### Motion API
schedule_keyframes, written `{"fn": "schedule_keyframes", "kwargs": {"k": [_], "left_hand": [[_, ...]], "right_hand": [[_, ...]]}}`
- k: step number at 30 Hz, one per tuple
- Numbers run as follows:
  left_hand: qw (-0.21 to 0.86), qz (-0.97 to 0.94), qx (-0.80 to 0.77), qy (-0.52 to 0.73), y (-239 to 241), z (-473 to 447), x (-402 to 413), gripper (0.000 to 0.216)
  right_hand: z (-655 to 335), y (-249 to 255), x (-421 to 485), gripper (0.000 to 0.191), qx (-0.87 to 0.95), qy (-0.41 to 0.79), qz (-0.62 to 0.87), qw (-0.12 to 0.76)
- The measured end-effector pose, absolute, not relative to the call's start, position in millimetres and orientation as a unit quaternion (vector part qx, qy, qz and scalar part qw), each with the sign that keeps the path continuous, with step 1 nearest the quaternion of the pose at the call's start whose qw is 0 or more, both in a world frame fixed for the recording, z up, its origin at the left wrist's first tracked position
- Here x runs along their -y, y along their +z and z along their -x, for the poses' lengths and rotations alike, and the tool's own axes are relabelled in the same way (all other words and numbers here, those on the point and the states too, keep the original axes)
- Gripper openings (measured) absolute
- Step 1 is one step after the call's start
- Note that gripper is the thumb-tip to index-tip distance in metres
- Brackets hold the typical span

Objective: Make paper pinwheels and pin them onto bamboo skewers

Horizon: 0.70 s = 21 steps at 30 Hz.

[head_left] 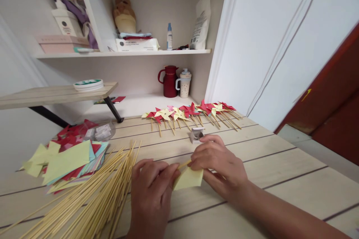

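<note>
Up close, at a plank table [280, 164], we see two bare hands meet over one yellow paper square [189, 180], which lies on the boards between them. The left hand [151, 190] has its fingers curled in, pinching the square's left edge. The right hand [220, 168] presses thumb and forefinger together on the end of a thin stick [185, 164] at the paper's upper edge.

Just beyond the right knuckles sits one small open white box [196, 134]; something glints inside, too small for us to tell what. One clear plastic tub [101, 131] at the left holds small white packets. On the low shelf behind stand one dark red jug [169, 81] and one speckled white cup [184, 83], both lidded, so their contents are hidden.

A loose heap of bamboo sticks [92, 198] (far too many to count) fans out beside the left hand. One stack of coloured paper [70, 160], yellow, red and pale blue, lies behind it. Along the table's far edge we count roughly ten finished pinwheels [190, 112], red, yellow and pink, overlapping in a single row.
</note>
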<state>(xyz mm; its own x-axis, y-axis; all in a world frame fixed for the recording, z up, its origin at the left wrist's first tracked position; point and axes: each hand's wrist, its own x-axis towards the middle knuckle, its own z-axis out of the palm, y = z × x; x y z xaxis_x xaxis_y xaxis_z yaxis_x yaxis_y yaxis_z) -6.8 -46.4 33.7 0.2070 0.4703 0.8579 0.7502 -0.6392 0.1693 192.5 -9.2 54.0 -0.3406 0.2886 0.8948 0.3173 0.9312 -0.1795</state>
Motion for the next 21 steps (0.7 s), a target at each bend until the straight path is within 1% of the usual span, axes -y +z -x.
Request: {"fn": "schedule_keyframes", "kwargs": {"k": [4, 14, 21], "left_hand": [[0.153, 0.764, 0.399, -0.484, 33.6, 7.2, 45.8, 0.028], [0.165, 0.764, 0.399, -0.479, 33.2, 6.9, 48.0, 0.028], [0.181, 0.77, 0.399, -0.463, 34.2, 8.6, 47.5, 0.032]], "right_hand": [[-192.0, 54.1, 9.5, 0.016, 0.817, -0.009, 0.195, 0.542], [-191.9, 52.7, 9.1, 0.018, 0.82, 0.001, 0.197, 0.537], [-191.6, 52.9, 10.2, 0.019, 0.817, 0.007, 0.201, 0.54]]}}
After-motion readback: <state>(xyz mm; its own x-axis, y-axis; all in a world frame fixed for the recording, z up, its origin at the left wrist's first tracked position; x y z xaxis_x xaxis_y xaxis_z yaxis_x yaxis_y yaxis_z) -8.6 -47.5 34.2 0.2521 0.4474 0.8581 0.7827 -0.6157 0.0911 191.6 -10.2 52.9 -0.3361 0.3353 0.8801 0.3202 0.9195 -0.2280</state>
